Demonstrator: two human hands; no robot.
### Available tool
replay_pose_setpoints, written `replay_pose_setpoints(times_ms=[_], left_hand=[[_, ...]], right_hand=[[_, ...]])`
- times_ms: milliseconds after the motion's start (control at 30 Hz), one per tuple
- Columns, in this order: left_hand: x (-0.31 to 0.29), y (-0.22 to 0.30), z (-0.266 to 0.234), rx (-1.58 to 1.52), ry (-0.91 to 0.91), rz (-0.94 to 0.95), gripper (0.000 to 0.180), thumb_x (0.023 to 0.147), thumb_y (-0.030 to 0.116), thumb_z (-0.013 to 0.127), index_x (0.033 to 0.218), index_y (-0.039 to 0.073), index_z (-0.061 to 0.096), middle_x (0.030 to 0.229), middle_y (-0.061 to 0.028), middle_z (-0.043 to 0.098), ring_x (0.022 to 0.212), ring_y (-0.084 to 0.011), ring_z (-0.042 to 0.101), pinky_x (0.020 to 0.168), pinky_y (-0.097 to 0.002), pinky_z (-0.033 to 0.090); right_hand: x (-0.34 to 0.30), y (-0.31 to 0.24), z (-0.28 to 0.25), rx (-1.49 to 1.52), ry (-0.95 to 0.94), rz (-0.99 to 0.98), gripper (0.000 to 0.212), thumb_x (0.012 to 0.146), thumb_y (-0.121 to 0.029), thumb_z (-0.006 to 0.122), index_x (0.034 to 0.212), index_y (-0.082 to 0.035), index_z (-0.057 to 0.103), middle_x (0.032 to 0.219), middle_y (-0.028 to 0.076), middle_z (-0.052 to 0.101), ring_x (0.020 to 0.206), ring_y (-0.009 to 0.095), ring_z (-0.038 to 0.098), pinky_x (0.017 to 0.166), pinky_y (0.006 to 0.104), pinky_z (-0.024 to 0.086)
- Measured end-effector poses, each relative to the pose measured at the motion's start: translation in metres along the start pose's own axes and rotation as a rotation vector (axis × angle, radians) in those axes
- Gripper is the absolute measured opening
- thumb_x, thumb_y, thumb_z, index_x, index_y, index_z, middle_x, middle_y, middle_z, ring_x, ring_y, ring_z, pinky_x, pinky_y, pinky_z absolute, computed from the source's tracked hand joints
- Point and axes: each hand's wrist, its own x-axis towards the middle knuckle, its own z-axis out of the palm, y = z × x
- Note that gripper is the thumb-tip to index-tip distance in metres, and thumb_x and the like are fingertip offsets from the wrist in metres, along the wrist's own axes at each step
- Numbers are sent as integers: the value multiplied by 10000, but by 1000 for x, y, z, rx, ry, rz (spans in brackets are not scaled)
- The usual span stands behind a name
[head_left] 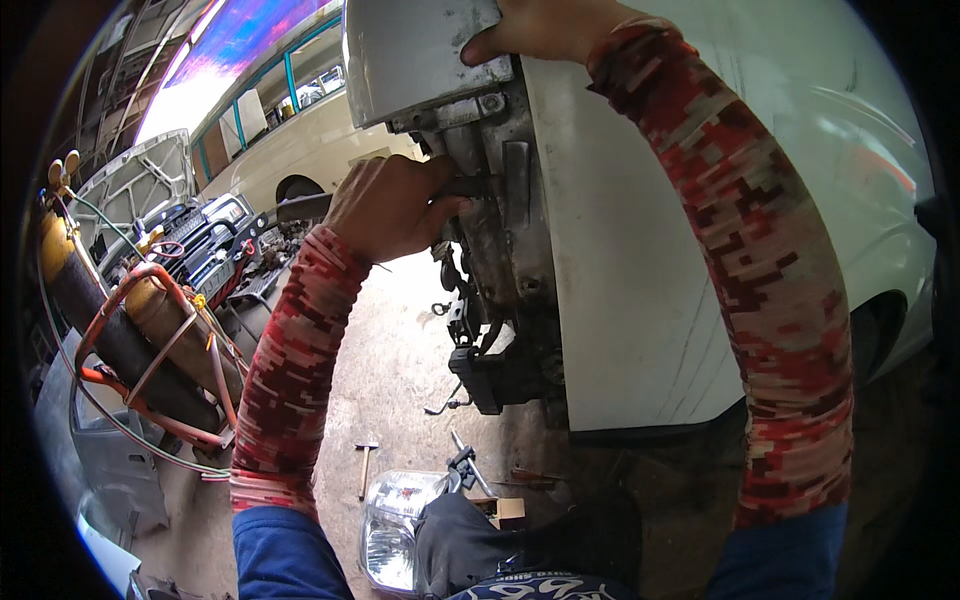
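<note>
Frame (515,240) stands bare along the left edge of the white panel (630,260), and at it the left hand (390,207) is closed around a dark bar (466,187). The right hand (550,28) lies on the upper panel (425,60), thumb spread; whether it grips, I cannot tell. Open floor (390,350) left of the frame runs down to a hammer (366,468) and headlight (390,530), cylinders (165,320) leaning beyond the left forearm (300,370).

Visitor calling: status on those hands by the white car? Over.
Left hand closed around dark bar; right hand on white panel; hammer on floor, apart from both.
</note>
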Motion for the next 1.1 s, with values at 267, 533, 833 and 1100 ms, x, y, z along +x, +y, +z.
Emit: replay_pose_setpoints(times_ms=[267,533,833,1100], left_hand=[[-20,10,4,-267,167,-2,305,950,277,584,888,-21,577,718,-241,590,717,-456,601,663,-488,462],[-20,49,5,-672,719,97,298,1023,257,496,998,-19,605,670,-173,579,582,-389,590,545,-402,444],[-17,53,6,-682,581,-51,309,1027,256,484,1041,-31,598,667,-164,597,598,-368,614,571,-426,462],[-26,42,21,-837,513,-389,319,1057,288,483,1049,-13,588,650,-110,524,575,-215,497,564,-360,429]], right_hand=[[13,4,-17,8,-91,-20,801,714,-360,827,1418,-131,523,1512,187,397,1446,372,304,1152,646,200],[9,7,-29,-22,-78,-58,686,727,-291,811,1368,-168,598,1470,154,453,1435,334,334,1134,673,211],[8,14,-21,16,-87,-37,700,760,-282,783,1410,-164,551,1535,167,384,1480,350,252,1143,697,161],[14,35,-8,28,-84,-74,687,849,-182,709,1466,-54,433,1572,146,349,1505,325,214,1170,663,120]])
